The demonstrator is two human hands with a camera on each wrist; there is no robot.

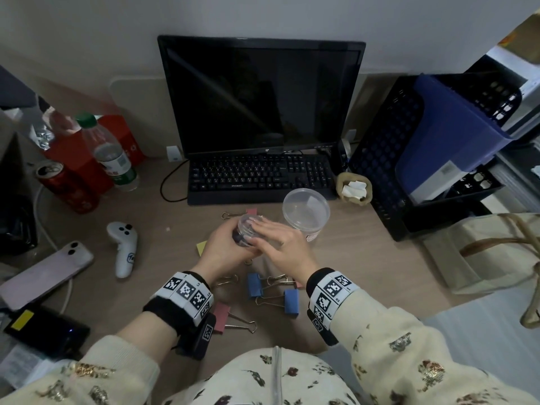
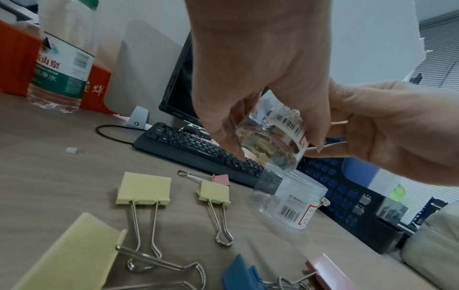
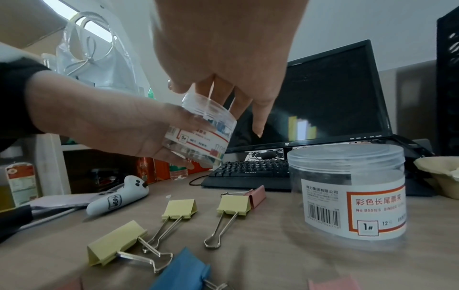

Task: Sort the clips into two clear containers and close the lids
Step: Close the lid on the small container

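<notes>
My left hand (image 1: 225, 247) grips a small clear container (image 1: 247, 229) of small clips, lifted and tilted above the desk. My right hand (image 1: 277, 238) lies over its lid (image 3: 198, 102) with fairly straight fingers, thumb at the rim. A larger clear container (image 1: 306, 213) with a label stands just right of my hands, its lid on. Large binder clips lie loose on the desk: yellow ones (image 2: 144, 188) beneath my hands, two blue ones (image 1: 254, 285) near my wrists, a pink one (image 1: 221, 317) by my left wrist, another pink one (image 1: 251, 211) near the keyboard.
A black keyboard (image 1: 260, 178) and dark monitor (image 1: 260, 95) stand behind. At left are a water bottle (image 1: 112, 153), red can (image 1: 64, 185), white controller (image 1: 122, 247) and phone (image 1: 46, 273). A black file rack (image 1: 423, 156) and cloth bag (image 1: 496, 252) fill the right.
</notes>
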